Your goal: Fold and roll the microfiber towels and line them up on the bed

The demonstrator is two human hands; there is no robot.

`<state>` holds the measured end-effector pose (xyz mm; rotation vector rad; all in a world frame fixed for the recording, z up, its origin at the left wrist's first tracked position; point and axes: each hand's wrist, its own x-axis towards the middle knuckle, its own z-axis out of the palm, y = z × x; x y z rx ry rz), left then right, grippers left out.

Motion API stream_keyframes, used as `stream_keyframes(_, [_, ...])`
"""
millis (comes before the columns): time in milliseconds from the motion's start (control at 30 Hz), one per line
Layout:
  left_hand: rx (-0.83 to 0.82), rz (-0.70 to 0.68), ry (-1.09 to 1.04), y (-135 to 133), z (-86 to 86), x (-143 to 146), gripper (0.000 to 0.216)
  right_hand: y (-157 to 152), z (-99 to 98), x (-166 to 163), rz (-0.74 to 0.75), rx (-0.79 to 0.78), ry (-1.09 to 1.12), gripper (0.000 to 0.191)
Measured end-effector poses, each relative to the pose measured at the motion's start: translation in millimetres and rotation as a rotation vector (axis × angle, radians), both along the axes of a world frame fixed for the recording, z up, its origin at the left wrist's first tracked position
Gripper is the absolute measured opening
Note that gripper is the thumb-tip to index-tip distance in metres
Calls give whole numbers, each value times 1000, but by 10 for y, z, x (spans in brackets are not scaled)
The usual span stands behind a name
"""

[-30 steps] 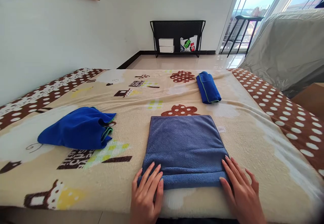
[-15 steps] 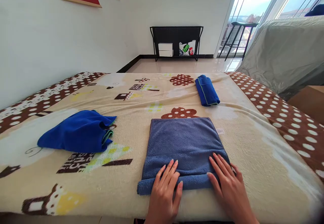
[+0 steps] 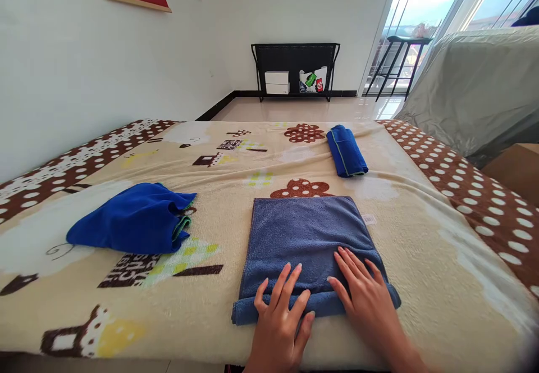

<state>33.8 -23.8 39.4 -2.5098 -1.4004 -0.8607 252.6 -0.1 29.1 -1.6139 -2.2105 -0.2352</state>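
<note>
A grey-blue towel (image 3: 309, 232) lies spread in front of me, its near edge rolled into a thin tube. My left hand (image 3: 282, 311) rests over the left-middle of that roll, fingers spread and lying on the cloth. On the right part of the roll lies my right hand (image 3: 364, 291), its fingers stretched forward onto the flat towel. A small white tag (image 3: 369, 219) sticks out at the towel's right side. To the left is a crumpled bright blue cloth (image 3: 130, 218) with green edging. Farther off at the right sits a rolled blue cloth (image 3: 347, 151).
Everything lies on a bed with a cream patterned blanket (image 3: 210, 187) and brown dotted borders. Beyond stand a black rack (image 3: 297, 55) and a dark stool (image 3: 398, 58). A plastic-covered piece of furniture (image 3: 484, 81) and a cardboard box (image 3: 516, 165) are at the right.
My right hand has moved left along the roll, uncovering its right end. My left hand's fingers have spread wider. The view has shifted slightly.
</note>
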Motion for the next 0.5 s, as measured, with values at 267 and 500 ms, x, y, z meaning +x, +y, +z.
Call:
stream_keyframes(267, [-68,-61,-60,42,-48,4,32,-116,120,-163,370,-115,5,45])
stream_keyframes(500, [-43,164,124,12,-221,-164,47,-12,-158,284,-113,-81,20,56])
